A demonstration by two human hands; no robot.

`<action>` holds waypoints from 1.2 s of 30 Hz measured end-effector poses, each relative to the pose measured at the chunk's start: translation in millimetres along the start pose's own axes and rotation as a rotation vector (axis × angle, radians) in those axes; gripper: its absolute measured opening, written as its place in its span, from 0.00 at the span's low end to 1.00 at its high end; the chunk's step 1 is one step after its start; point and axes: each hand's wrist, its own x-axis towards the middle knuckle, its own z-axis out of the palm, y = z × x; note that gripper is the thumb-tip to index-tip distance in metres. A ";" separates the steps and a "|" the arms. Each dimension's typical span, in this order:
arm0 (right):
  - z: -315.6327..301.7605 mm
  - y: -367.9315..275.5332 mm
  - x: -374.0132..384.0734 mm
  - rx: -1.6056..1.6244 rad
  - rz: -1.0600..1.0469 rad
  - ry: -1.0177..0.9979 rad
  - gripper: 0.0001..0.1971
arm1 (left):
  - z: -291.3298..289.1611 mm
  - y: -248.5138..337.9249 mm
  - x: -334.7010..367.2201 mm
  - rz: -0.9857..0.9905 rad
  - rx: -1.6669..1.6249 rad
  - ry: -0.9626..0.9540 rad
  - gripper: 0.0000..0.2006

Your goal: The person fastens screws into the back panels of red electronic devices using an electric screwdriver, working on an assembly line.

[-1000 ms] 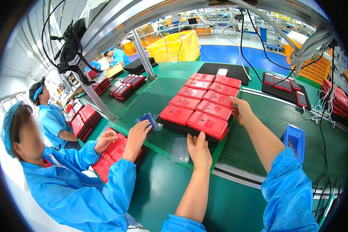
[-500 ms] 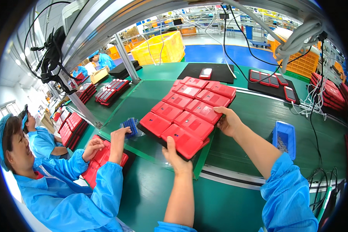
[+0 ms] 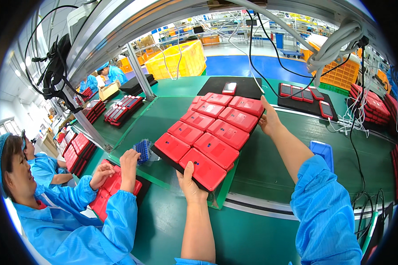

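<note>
A black board (image 3: 167, 161) carries rows of red handheld device cases (image 3: 216, 149), their backs facing up. It lies tilted above the green work surface. My left hand (image 3: 192, 187) grips the near edge of this loaded board, thumb on top against a red case, its other fingers mostly hidden below. At the far right edge, my right hand (image 3: 269, 119) is closed on the side of the load, its fingertips partly hidden. Left of the board sits a cluster of small blue plastic pieces (image 3: 142, 151) on a clear bag.
A co-worker's hands (image 3: 129, 162) work over red cases (image 3: 102, 201) at left. A blue bin (image 3: 323, 152) stands at right, partly behind my sleeve. Red devices (image 3: 326, 109) lie on a black mat at the back. White cables (image 3: 342, 39) hang overhead; a metal post (image 3: 140, 73) rises behind.
My right hand has shifted farther away along the load's right edge. My left hand and the loaded board have moved slightly left and nearer. My right sleeve covers more of the blue bin.
</note>
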 end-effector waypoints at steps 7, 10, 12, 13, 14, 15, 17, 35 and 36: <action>-16.1 -33.7 -30.7 0.125 0.189 -0.172 0.20 | -10.8 28.0 -3.2 -0.039 0.051 -0.119 0.24; -29.2 -54.0 -69.7 0.068 0.151 -0.152 0.12 | -12.8 30.6 -6.4 -0.070 0.098 -0.149 0.24; -64.7 -66.8 -80.0 -0.004 0.148 -0.242 0.12 | -16.3 28.8 -5.6 -0.101 0.125 -0.204 0.25; -86.5 -77.1 -90.1 -0.073 0.153 -0.335 0.12 | -13.4 29.4 -6.8 -0.122 0.117 -0.227 0.25; -98.8 -87.4 -107.1 -0.111 0.141 -0.456 0.15 | -10.6 29.7 -8.3 -0.152 0.116 -0.265 0.25; -107.9 -97.7 -126.7 -0.108 0.124 -0.429 0.15 | -4.9 29.2 -9.8 -0.183 0.115 -0.305 0.26; -105.8 -122.0 -184.7 -0.258 0.066 -0.376 0.19 | 8.4 32.8 -17.2 -0.221 0.119 -0.338 0.26; -213.5 -135.8 -552.2 -0.280 0.105 -0.134 0.41 | 56.7 72.2 -206.4 -0.642 0.268 -0.622 0.29; -224.0 -127.6 -562.3 -0.266 0.147 -0.168 0.41 | 47.7 79.7 -217.6 -0.700 0.307 -0.567 0.30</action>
